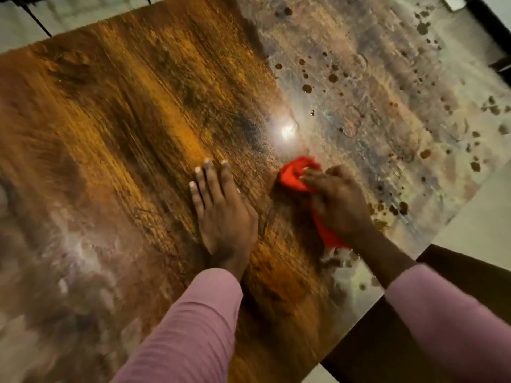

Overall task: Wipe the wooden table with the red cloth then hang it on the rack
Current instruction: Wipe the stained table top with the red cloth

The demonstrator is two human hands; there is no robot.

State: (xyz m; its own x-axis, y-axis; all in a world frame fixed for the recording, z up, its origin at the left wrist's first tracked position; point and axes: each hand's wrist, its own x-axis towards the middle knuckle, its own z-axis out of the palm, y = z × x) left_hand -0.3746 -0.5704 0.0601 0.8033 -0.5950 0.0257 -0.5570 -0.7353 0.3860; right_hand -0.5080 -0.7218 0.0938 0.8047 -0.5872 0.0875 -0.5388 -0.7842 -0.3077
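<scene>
**Red Cloth on Tabletop: Position and Grip**

The red cloth (293, 175) is bright red and bunched into crumpled folds. It lies on the wooden table (124, 120), toward its right side, where dark brown grain meets a pale filmy area (387, 111) dotted with dark spots. The right hand (338, 201) grips the cloth, fingers curled over the bundle against the surface. Folds protrude ahead of the fingertips and below the wrist. The left hand (221, 214) lies flat just beside the cloth, fingers straight, holding nothing. Both arms wear pink sleeves (190, 322).
</scene>
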